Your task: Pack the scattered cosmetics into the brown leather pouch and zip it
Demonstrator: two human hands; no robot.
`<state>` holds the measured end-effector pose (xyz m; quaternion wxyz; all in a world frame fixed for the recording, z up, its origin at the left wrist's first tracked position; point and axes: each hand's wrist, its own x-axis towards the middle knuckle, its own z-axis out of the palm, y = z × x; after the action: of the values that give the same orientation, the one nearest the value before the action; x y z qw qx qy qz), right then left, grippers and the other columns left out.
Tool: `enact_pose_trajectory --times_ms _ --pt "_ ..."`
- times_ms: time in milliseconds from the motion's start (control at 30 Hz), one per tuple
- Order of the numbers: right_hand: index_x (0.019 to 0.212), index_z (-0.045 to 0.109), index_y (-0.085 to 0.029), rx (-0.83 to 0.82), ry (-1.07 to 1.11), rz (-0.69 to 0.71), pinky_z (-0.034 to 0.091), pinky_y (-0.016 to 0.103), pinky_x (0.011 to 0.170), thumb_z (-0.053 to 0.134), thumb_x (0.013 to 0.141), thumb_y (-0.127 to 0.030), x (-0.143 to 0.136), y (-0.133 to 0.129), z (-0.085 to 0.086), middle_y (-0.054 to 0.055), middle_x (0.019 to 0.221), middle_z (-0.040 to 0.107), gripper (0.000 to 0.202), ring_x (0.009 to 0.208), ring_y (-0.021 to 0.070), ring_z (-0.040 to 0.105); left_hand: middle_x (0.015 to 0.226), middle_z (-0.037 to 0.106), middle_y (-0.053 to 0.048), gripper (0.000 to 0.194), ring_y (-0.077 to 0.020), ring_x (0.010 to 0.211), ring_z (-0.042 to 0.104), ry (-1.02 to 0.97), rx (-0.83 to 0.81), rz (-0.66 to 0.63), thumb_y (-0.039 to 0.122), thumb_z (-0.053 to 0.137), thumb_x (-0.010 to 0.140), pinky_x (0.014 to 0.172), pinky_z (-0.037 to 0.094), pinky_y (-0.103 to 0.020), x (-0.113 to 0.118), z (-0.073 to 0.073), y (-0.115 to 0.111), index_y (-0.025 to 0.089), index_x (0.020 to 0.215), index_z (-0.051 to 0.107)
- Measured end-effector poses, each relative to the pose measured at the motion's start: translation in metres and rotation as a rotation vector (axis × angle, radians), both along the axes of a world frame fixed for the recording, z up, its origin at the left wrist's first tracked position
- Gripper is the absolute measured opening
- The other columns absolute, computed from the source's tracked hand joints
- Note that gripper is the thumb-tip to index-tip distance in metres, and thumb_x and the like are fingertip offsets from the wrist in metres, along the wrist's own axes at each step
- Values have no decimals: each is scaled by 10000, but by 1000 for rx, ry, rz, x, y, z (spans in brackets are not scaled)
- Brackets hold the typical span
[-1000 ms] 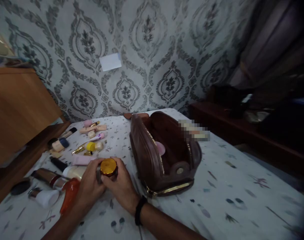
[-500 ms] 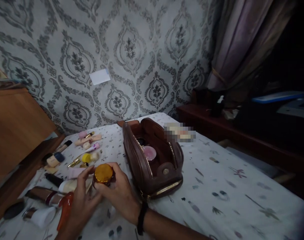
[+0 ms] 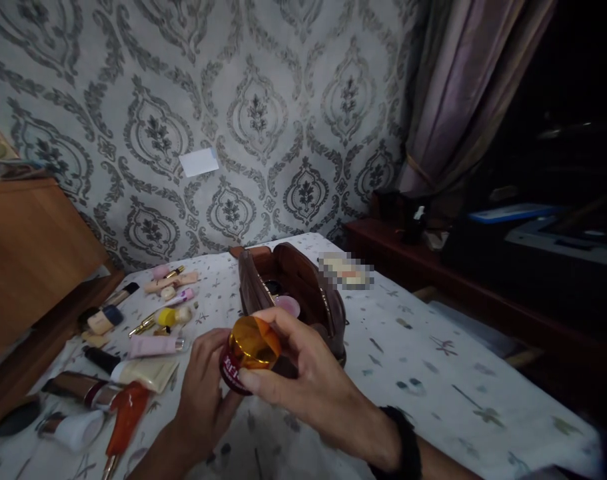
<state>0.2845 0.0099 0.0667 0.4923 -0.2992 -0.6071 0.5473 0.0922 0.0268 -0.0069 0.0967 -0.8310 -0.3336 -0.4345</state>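
Note:
A dark red jar with a shiny gold lid [image 3: 250,343] is held up in front of me, tilted so that white lettering shows on its side. My right hand [image 3: 308,380] has its thumb and fingers around the lid and upper side. From the left, my left hand [image 3: 203,380] wraps the jar's body, its fingertips partly hidden behind it. Just beyond the hands stands a brown leather toiletry bag [image 3: 337,313], unzipped. Inside it lies a round pink item [image 3: 288,306], and a dark round thing sits behind that.
Several cosmetics lie to the left, among them a cream tube [image 3: 148,373], a pink tube [image 3: 156,345], an orange tube [image 3: 126,417] and a yellow-capped item [image 3: 166,317]. A blurred flat item [image 3: 346,270] rests right of the bag. A wooden cabinet [image 3: 38,247] borders the left.
Both hands have brought the jar rightward and closer to me, now overlapping the bag's front. The jar has tipped, showing its red side and lettering. My view has shifted slightly.

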Motion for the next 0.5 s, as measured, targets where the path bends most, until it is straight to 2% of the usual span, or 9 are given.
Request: enact_pose_trajectory --times_ms 100,200,333,400,500 --pt "974 608 -214 -26 21 1 463 269 743 740 755 -338 10 -4 0 -9 882 640 284 834 159 582 1230 528 -168 473 -310 1160 480 87 74 -52 222 500 935 955 465 -475 14 4 -1 162 1391 390" --pt "954 624 -212 -28 21 -55 465 288 780 749 741 -366 19 -6 -1 8 908 652 291 875 177 588 1274 527 -188 487 -324 1228 444 136 124 -71 190 537 917 1000 437 -494 27 6 -1 132 1386 419" --pt "938 637 -212 -25 70 -102 480 304 790 771 715 -420 27 -10 -3 21 918 651 332 869 186 594 1285 589 -166 518 -318 1271 463 158 145 -92 211 544 924 1059 388 -536 43 4 3 163 1423 413" --pt "942 638 -214 -47 97 -103 490 314 797 775 709 -447 29 -13 -4 24 919 655 357 872 192 602 1306 608 -128 532 -313 1288 476 120 82 -112 217 545 926 1102 334 -577 50 -1 5 225 1440 409" --pt "964 640 -216 -59 85 -115 489 322 812 764 722 -435 30 -20 -4 31 928 663 350 898 202 607 1304 626 -68 499 -299 1277 514 0 -114 -143 232 560 916 1140 307 -584 59 -11 9 314 1400 465"
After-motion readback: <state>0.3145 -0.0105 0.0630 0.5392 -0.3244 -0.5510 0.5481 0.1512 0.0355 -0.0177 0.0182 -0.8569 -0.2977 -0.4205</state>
